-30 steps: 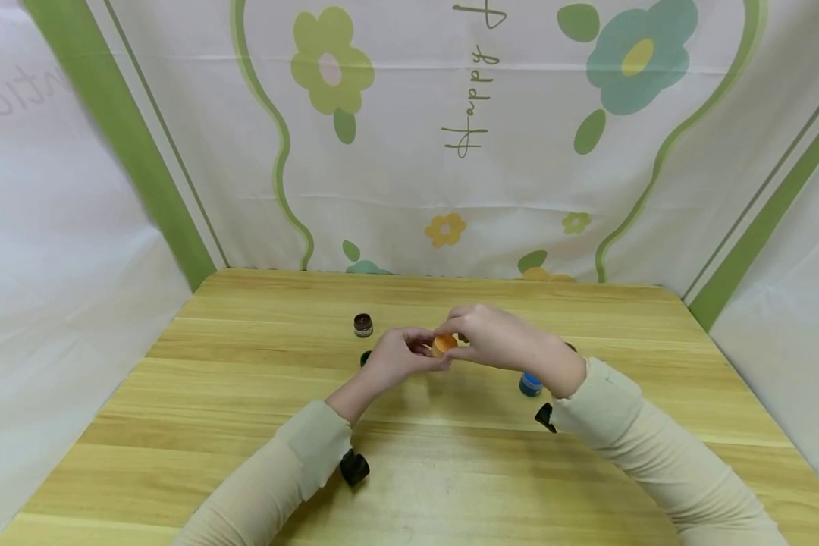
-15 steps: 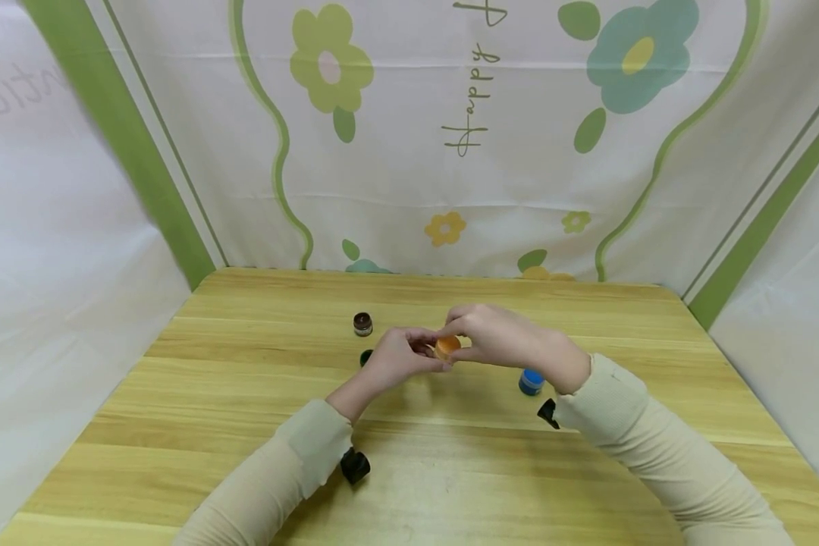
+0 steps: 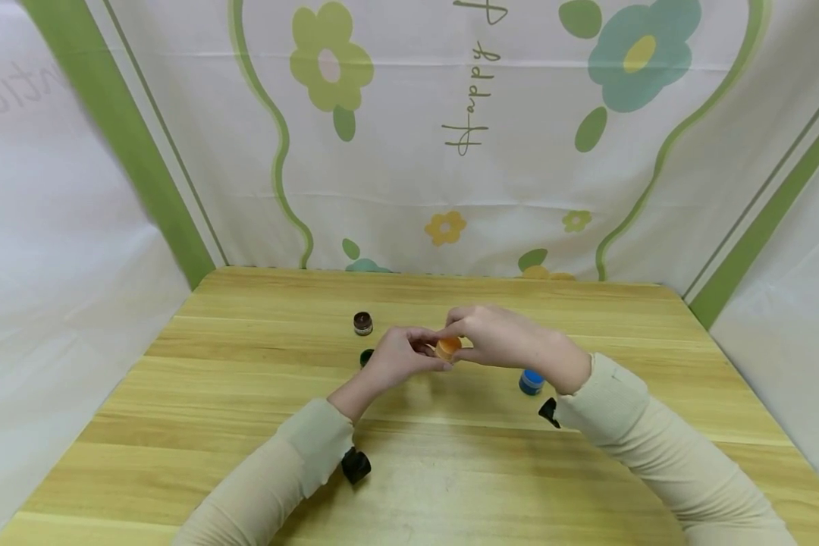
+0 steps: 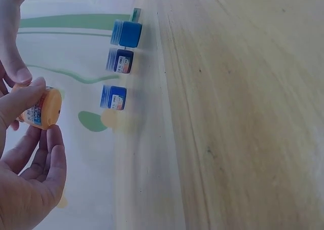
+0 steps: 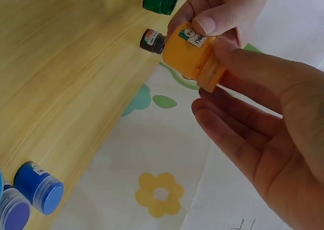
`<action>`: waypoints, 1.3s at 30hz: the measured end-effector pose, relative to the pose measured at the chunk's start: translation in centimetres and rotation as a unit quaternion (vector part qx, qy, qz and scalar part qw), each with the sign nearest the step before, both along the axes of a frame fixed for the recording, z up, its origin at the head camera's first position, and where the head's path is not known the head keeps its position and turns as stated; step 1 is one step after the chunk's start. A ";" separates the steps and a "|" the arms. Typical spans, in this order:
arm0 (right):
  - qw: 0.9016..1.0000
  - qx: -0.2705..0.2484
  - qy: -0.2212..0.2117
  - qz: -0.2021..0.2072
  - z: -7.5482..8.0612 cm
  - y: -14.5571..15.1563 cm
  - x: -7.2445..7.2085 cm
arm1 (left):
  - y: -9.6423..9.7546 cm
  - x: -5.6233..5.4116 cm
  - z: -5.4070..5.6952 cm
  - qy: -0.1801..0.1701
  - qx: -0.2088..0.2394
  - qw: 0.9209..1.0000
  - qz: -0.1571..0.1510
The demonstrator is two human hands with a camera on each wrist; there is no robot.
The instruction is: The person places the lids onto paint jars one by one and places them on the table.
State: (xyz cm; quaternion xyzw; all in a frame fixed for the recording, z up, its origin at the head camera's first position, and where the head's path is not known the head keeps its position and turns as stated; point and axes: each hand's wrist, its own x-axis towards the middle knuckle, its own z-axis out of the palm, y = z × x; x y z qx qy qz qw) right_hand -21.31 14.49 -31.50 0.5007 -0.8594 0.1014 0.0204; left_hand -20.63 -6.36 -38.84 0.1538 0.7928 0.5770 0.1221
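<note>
Between both hands, above the table, is a small orange paint jar. My left hand holds its body, thumb on the label side and fingers below, as the left wrist view shows. My right hand pinches the jar's lid from the other side, thumb on top and fingertips beneath. In the right wrist view the jar lies tilted, with its lid on and turned towards my right palm. Past my left hand stand a green jar, partly hidden, and a dark brown jar.
Near my right forearm stands a blue jar. The left wrist view shows more blue and purple jars in a row there. A black wrist strap end hangs below my left sleeve. Patterned white cloth hangs behind the wooden table.
The orange jar has shifted slightly right, and its lid has turned a little under my right fingers. My right wrist has moved slightly right; my left hand is almost still.
</note>
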 end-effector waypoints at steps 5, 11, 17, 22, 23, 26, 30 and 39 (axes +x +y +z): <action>0.999 0.017 0.017 -0.023 0.0 -0.2 0.1 | 0.0 -0.1 -0.1 0.002 0.005 1.000 -0.001; 1.000 0.002 0.023 0.000 -0.2 0.0 0.0 | -0.1 -0.2 -0.4 -0.001 0.010 1.000 0.001; 1.000 -0.008 0.009 0.014 -0.1 0.2 -0.1 | 0.0 -0.2 -0.4 0.002 0.008 1.000 0.000; 1.000 0.004 0.008 -0.011 0.0 0.0 0.1 | 0.2 -0.1 -0.4 0.006 0.002 1.000 0.002; 1.000 0.007 0.009 -0.018 0.0 0.0 0.1 | 0.2 0.0 -0.4 0.006 0.001 1.000 0.002; 0.999 0.016 0.011 -0.027 -0.1 0.0 0.1 | 0.2 0.0 -0.4 0.006 0.002 1.000 0.000; 1.000 0.008 0.003 -0.002 -0.2 0.2 -0.1 | 0.1 0.0 -0.4 0.004 0.005 1.000 0.001; 1.000 0.001 -0.018 -0.021 -0.1 0.2 -0.1 | 0.3 0.1 -0.1 0.012 -0.006 1.000 0.006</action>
